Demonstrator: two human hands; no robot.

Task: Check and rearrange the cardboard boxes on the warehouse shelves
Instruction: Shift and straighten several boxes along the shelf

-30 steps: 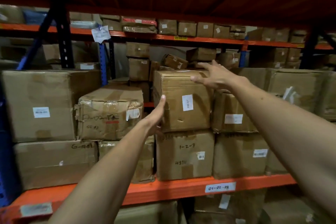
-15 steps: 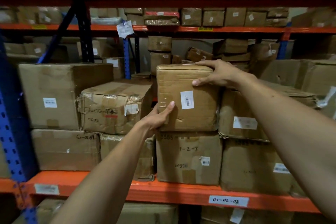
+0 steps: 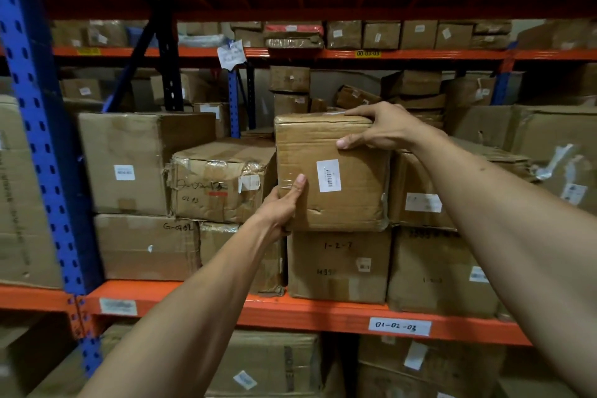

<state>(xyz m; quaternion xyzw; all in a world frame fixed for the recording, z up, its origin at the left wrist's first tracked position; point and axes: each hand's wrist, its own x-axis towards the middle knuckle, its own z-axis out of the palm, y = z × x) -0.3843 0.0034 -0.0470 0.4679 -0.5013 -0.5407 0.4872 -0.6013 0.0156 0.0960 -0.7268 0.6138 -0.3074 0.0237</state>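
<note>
— Orange shelf beam [image 3: 290,313] below, cartons packed tight. Where's the box?

— Taped box [image 3: 332,171] sits atop the marked carton [image 3: 337,265]. Left hand [image 3: 281,207] clasps its lower-left corner; right hand [image 3: 381,129] is curled over the top-right edge.

— Obstacles?

— Crumpled carton [image 3: 219,178] touches its left side, another carton [image 3: 420,191] its right; probably only straight out toward the person is free.
</note>
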